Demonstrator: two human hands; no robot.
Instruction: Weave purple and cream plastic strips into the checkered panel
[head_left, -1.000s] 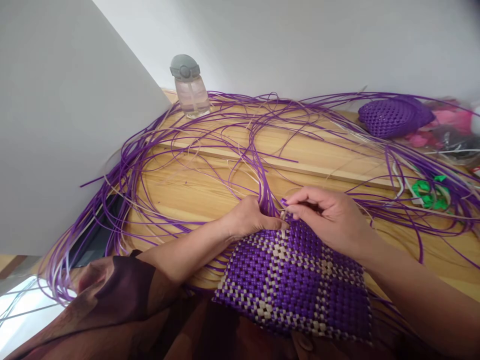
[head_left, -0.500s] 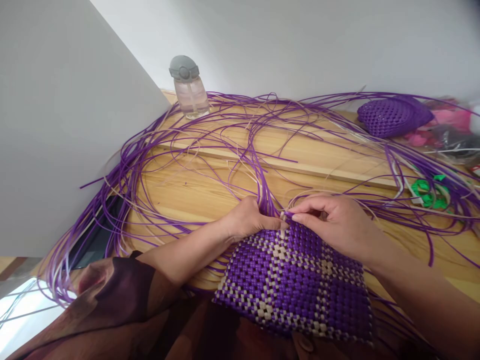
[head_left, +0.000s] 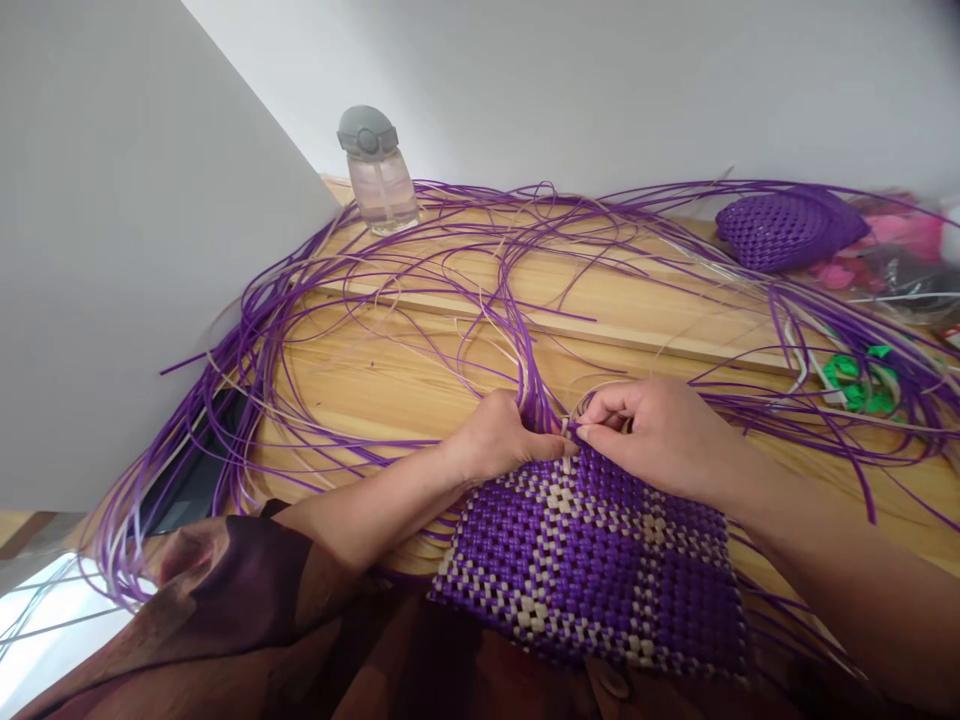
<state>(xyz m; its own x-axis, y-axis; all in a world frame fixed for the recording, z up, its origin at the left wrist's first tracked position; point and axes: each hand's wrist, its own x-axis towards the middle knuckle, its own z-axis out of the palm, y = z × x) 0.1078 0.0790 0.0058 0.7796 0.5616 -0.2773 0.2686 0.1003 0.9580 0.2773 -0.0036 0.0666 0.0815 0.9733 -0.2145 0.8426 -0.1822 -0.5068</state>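
A woven panel of purple and cream plastic cord lies close to my body, patterned in purple blocks with cream lines. My left hand is closed on its upper edge, the thumb pressed flat along the weave near the cream stripe. A bundle of loose purple cords rises beside that hand's fingers. Just to the right, my right hand pinches a purple strand at the same edge, thumb and forefinger together. Its other fingers are curled, and the strand's end is hidden in the pinch.
Long purple and cream cords sprawl over the wooden table. A grey-capped bottle stands at the back left. At the right are a purple woven piece, pink items in plastic and a green bundle. A dark flat object lies under cords at left.
My right hand has shifted slightly left and up along the edge, still pinching the strand. My left hand stays nearly in place on the panel.
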